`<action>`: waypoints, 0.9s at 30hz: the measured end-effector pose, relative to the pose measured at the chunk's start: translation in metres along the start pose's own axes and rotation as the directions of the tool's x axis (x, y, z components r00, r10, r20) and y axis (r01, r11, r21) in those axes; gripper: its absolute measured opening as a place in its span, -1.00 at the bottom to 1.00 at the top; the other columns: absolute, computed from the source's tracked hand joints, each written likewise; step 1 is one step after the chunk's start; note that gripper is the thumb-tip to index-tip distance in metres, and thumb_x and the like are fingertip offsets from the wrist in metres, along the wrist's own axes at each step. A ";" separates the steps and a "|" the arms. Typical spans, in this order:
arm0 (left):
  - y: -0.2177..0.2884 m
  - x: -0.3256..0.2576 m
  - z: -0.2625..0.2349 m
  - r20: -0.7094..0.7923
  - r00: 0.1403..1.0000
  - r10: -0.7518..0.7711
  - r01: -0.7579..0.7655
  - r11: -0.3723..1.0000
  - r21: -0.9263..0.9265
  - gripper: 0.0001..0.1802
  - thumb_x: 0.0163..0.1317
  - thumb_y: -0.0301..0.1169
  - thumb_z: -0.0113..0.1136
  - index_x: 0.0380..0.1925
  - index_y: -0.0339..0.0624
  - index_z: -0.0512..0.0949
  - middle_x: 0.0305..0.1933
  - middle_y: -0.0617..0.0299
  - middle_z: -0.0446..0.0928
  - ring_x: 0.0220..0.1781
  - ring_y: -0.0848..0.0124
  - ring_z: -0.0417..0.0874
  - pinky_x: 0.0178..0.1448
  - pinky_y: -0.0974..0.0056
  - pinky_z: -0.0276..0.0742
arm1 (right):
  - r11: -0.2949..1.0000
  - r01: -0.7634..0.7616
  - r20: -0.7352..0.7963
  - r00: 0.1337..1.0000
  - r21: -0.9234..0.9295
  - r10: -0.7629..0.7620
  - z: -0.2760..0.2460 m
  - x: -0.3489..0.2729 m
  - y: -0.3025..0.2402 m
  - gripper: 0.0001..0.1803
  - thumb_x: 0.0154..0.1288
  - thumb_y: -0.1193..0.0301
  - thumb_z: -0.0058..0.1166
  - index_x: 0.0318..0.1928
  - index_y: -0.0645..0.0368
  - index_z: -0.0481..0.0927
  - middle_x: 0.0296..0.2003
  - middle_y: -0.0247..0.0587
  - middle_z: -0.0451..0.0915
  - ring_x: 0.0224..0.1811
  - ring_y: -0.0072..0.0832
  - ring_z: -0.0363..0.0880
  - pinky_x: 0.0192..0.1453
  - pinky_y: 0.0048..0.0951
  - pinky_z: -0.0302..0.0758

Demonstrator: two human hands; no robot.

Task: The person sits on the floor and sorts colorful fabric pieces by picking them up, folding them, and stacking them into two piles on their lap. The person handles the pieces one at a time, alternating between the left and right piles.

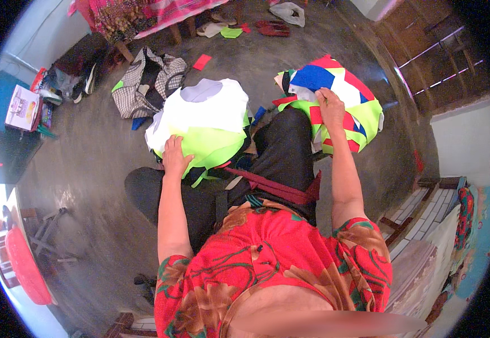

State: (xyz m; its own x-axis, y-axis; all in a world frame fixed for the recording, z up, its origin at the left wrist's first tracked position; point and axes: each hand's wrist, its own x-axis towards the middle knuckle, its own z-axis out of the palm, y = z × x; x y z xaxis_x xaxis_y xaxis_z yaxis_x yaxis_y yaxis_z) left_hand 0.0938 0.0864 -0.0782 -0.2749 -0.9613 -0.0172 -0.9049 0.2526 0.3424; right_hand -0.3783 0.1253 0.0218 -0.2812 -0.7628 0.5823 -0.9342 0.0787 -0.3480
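I see a home sewing corner: stacks of cut lime-green, white, red and blue fabric pieces (335, 101) on a bare concrete floor (87, 152), scraps strewn about, a checked cloth bag (143, 84) nearby.

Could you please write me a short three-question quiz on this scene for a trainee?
1. True or false: the left hand rests on the stack of white and neon-green fabric pieces.
2. What does the right hand touch? A) the checked black-and-white bag B) the pile of red, blue, white and green fabric pieces C) the red plastic basin
3. Fill in: the loose red fabric scrap lies on the grey ____ floor.

Key: 1 true; 2 B; 3 concrete.
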 end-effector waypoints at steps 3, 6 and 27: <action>0.001 0.000 -0.001 0.001 1.000 -0.011 0.011 1.000 -0.002 -0.21 -0.15 -0.29 0.47 0.13 -0.12 0.32 0.27 0.12 0.22 0.32 0.13 0.23 0.18 -0.01 0.40 | 0.992 -0.075 -0.012 0.997 0.101 0.076 -0.003 0.011 -0.016 -0.77 0.27 0.24 0.10 -0.24 0.13 0.64 -0.40 -0.13 0.65 -0.35 -0.19 0.63 -0.26 -0.26 0.52; 0.001 0.001 -0.002 0.014 0.999 -0.035 0.035 0.999 -0.007 -0.21 -0.17 -0.28 0.48 0.12 -0.12 0.32 0.26 0.11 0.23 0.32 0.12 0.23 0.20 0.00 0.38 | 0.976 -0.123 0.003 0.992 0.178 0.125 -0.007 0.027 -0.048 -0.76 0.30 0.23 0.08 -0.25 0.14 0.63 -0.46 -0.09 0.62 -0.43 -0.20 0.60 -0.34 -0.28 0.47; -0.005 0.002 0.008 0.014 0.987 -0.162 0.163 0.985 -0.061 -0.17 -0.21 -0.24 0.50 0.15 -0.01 0.34 0.30 0.18 0.21 0.34 0.19 0.22 0.19 -0.04 0.36 | 0.050 -0.923 0.907 0.385 0.382 0.168 0.128 -0.068 -0.230 -0.73 0.37 0.21 -0.04 -0.07 0.10 0.52 -0.16 -0.34 0.55 -0.15 -0.44 0.51 -0.17 -0.24 0.55</action>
State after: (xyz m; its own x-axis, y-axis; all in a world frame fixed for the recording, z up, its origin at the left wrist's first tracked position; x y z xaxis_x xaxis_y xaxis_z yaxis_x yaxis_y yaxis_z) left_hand 0.0956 0.0836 -0.0871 -0.1291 -0.9879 -0.0856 -0.9162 0.0859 0.3913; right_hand -0.1160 0.0770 -0.0316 -0.0657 -0.8631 -0.5008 0.2969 0.4622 -0.8356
